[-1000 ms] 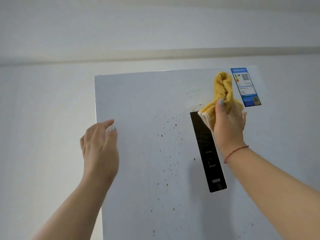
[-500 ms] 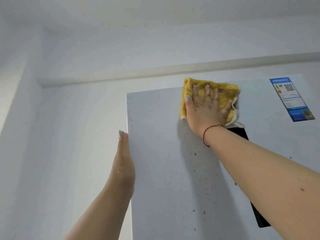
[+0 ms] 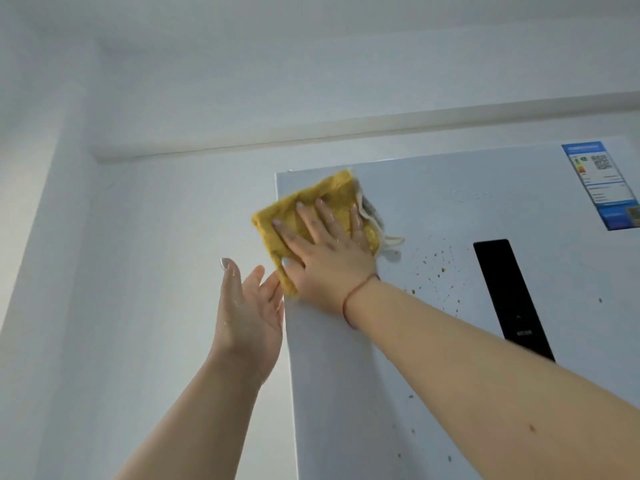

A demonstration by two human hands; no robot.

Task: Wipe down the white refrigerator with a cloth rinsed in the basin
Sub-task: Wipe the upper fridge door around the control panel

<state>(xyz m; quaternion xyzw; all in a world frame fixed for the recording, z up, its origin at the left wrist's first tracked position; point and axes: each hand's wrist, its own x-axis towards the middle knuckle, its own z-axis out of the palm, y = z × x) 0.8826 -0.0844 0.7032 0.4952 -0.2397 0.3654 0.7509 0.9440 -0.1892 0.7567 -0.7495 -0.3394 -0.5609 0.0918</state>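
The white refrigerator (image 3: 433, 209) fills the right half of the head view, seen from below, its door dotted with small brown specks. A yellow cloth (image 3: 332, 192) lies flat against the door's top left corner, partly overhanging the left edge. My right hand (image 3: 325, 251) presses on the cloth with spread fingers; a red string circles that wrist. My left hand (image 3: 247, 306) is raised beside the fridge's left edge, open, wet, fingers apart, holding nothing. The basin is out of view.
A black control panel (image 3: 509, 296) runs down the door to the right of my right arm. A blue and white energy label (image 3: 604, 181) sits at the top right corner. White wall and a ceiling ledge (image 3: 311, 133) surround the fridge.
My right hand has slid the cloth left from the middle top of the door to its top left corner. My left hand has turned palm-open beside the edge. The view shifted.
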